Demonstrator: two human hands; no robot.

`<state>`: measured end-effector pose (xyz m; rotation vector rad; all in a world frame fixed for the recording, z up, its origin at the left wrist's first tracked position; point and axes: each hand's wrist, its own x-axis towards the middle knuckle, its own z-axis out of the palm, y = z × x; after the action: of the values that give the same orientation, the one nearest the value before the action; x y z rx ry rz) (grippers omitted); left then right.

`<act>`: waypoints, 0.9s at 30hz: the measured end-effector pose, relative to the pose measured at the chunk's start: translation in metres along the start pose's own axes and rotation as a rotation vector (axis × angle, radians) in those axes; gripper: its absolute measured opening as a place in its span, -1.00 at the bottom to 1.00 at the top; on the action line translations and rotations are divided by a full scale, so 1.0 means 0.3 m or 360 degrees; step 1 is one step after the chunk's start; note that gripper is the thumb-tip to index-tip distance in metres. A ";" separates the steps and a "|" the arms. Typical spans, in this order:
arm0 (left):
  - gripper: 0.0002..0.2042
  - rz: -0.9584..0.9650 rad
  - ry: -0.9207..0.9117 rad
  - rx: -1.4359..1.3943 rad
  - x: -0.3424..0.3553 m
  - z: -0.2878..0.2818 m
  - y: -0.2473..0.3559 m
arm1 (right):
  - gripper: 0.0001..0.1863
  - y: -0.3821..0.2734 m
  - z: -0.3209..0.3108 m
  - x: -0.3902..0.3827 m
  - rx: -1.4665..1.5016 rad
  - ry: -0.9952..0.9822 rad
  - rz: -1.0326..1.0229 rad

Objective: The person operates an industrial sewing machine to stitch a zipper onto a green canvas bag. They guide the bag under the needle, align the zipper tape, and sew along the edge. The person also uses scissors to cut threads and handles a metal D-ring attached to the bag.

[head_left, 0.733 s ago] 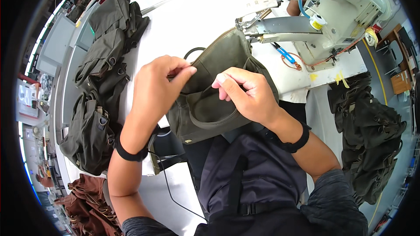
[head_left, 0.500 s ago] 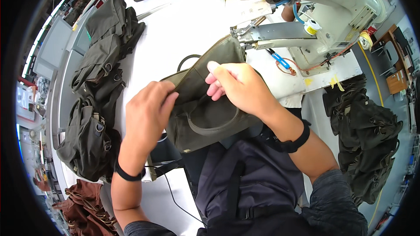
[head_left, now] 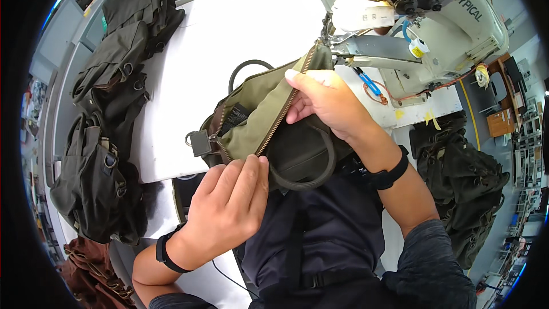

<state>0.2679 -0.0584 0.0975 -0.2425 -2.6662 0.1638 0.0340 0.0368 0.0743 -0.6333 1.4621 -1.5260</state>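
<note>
- The sewing machine [head_left: 463, 40] stands on the white table [head_left: 180, 91].
- The olive bag [head_left: 260, 103] is left of the sewing machine and closer to the wearer, its mouth spread to show pale green lining; whether its far end touches the machine's narrow arm, I cannot tell.
- A dark square tab [head_left: 200, 143] hangs at the bag's end away from the sewing machine.
- The left hand [head_left: 231, 197] is well apart from the sewing machine, fingers together and closed on the near stretch of the brass zipper [head_left: 279, 119]; its thumb is mostly hidden.
- The right hand [head_left: 334, 106], nearer the sewing machine, pinches the same edge, thumb over the lining, fingers curled outside.
- A blue tool [head_left: 368, 82] lies just beside the sewing machine.
- More olive bags [head_left: 94, 180] are piled well left of the sewing machine.
</note>
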 end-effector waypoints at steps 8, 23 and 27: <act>-0.58 -0.0154 0.0006 -0.0120 -0.024 0.011 0.012 | -0.56 -0.009 -0.029 -0.010 0.0039 -0.0053 -0.0013; -0.82 -0.0763 0.0230 -0.0487 0.000 0.043 0.037 | -0.75 0.055 -0.039 -0.004 0.0118 0.0106 -0.0277; -0.82 -0.0999 0.0204 -0.0677 0.012 0.053 0.007 | -0.76 0.052 -0.034 -0.007 0.0114 0.0094 -0.0292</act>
<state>0.2580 -0.0568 0.0845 0.4409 -2.4838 -0.5949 0.0303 0.0453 0.0580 -0.7004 1.4179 -1.7437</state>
